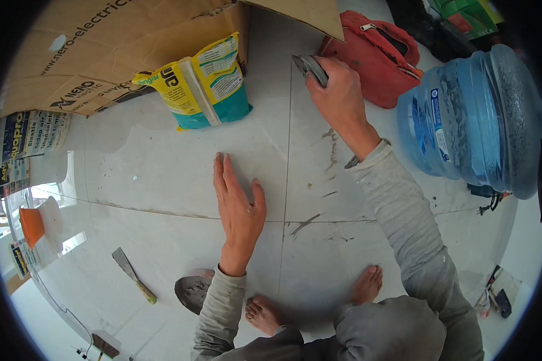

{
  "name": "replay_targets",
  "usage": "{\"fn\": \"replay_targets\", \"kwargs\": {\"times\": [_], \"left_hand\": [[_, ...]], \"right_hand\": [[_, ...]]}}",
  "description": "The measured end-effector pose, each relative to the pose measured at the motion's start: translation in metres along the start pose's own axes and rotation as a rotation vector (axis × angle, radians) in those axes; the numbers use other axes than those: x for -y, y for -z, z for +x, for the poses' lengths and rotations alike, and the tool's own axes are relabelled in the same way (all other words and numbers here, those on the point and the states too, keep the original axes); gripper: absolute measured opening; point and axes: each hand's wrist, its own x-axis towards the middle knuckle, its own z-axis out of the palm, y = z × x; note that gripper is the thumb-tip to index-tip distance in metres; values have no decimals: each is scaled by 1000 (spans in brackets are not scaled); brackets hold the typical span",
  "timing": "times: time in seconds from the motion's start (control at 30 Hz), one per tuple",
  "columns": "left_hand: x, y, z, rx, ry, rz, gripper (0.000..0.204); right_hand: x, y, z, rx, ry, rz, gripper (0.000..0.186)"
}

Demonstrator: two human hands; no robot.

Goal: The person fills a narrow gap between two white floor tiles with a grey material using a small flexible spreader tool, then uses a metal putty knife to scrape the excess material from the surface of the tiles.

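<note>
My right hand (337,96) is closed on a dark grey tool (306,63) at a tile joint near the red bag (373,66). My left hand (239,213) is open on or just over the white tiled floor (259,150), fingers pointing up the frame. A yellow and teal bag (200,90) stands in front of the cardboard box. Partly hidden beside my left sleeve, a bowl of grey paste (193,290) rests on the floor. A putty knife (132,274) lies farther left.
A large cardboard box (90,54) fills the upper left. Blue water jugs (464,120) are at the right, with a black plug and cable (488,201) below. A bucket (42,135) and an orange container (30,225) stand at the left. My bare feet (265,313) are at the bottom.
</note>
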Motion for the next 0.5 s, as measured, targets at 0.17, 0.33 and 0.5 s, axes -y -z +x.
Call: {"fn": "replay_targets", "kwargs": {"times": [0.17,0.33,0.5], "left_hand": [[9,-4,-2,-4,-78,92,73],[8,0,-1,-1,-57,81,73],[9,-2,-2,-1,-47,69,74]], "right_hand": [[-5,-30,21,58,152,-259,22],[9,-44,3,132,282,-439,22],[40,-29,-61,262,311,-430,26]]}}
